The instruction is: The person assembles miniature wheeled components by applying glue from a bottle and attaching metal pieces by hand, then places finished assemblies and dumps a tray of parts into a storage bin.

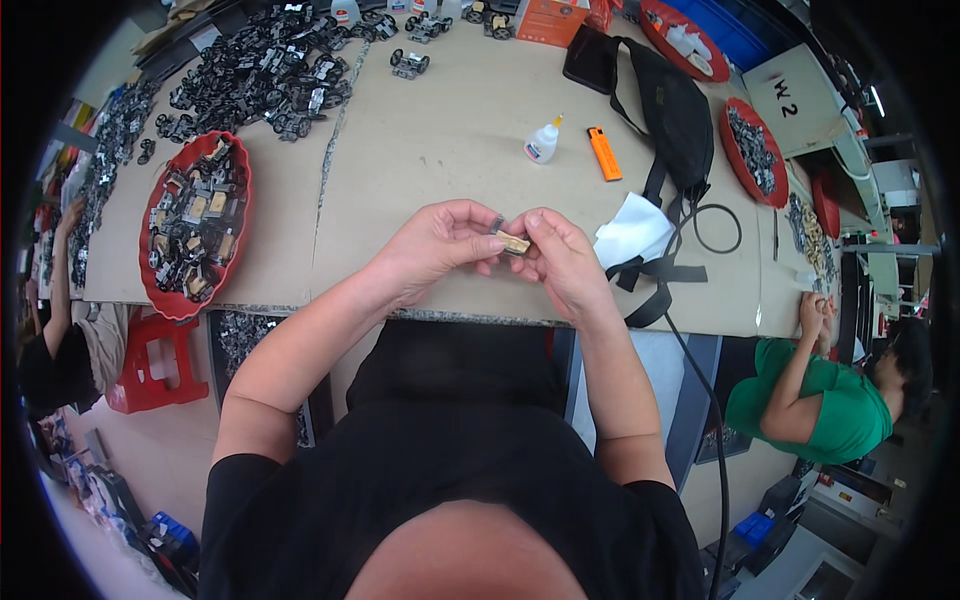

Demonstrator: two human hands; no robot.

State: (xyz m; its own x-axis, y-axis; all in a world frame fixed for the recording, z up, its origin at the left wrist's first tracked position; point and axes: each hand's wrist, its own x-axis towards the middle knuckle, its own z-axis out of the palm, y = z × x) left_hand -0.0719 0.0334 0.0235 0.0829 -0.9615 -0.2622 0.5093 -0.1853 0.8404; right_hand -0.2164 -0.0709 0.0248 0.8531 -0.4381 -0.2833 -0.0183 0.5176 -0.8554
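- left hand (435,245) at centre of frame, fingertips pinched on one end of a small tan and black part (512,242), seemingly to steady it.
- right hand (565,262) just beside, closed on the other end of the same part, thumb on top; both hands touching, raised just above the near edge of the bench (440,150), probably for a close look.
- red tray (165,290) at left of frame, heaped with similar small parts, within easy reach of the left hand.
- pile of dark parts (265,70) in upper left of frame, well apart from the hands.
- glue bottle (542,140) and orange lighter (604,153) above the hands, near each other, apparently kept handy.
- white cloth (632,232) just right of the right hand, beside a black bag (672,110).
- co-worker in green (830,400) at lower right of frame, hands on the bench edge.
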